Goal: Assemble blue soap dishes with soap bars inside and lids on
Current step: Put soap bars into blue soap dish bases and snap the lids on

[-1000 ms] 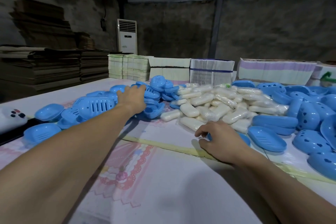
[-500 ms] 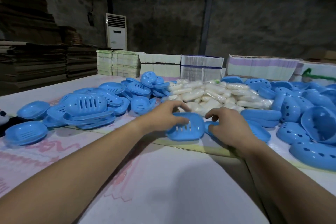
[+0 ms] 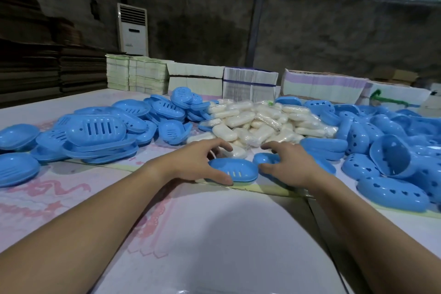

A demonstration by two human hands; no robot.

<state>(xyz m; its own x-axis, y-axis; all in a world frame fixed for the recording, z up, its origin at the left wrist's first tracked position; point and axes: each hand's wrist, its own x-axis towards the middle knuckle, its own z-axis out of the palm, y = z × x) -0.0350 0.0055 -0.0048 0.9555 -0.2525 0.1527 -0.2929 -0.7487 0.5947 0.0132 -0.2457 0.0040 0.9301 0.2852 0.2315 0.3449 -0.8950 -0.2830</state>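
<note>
A blue slotted soap dish [image 3: 235, 170] lies on the table straight ahead. My left hand [image 3: 198, 162] grips it, thumb on its near rim and fingers arched over its far side. My right hand [image 3: 292, 164] hovers just right of it with fingers spread, over a second small blue dish part [image 3: 265, 157] that lies between thumb and forefinger. Whether it touches that part I cannot tell. Just beyond both hands is a heap of wrapped white soap bars [image 3: 257, 122].
Slotted blue dish parts [image 3: 95, 131] are heaped at the left, and blue parts with heart-shaped holes [image 3: 391, 188] at the right. Stacks of flat printed cartons [image 3: 250, 83] line the table's far edge. A white air-conditioner unit [image 3: 132, 28] stands by the wall.
My left hand came back from the left pile with a slotted dish and lowered it onto the table. My right hand stayed by the small blue part and spread its fingers.
</note>
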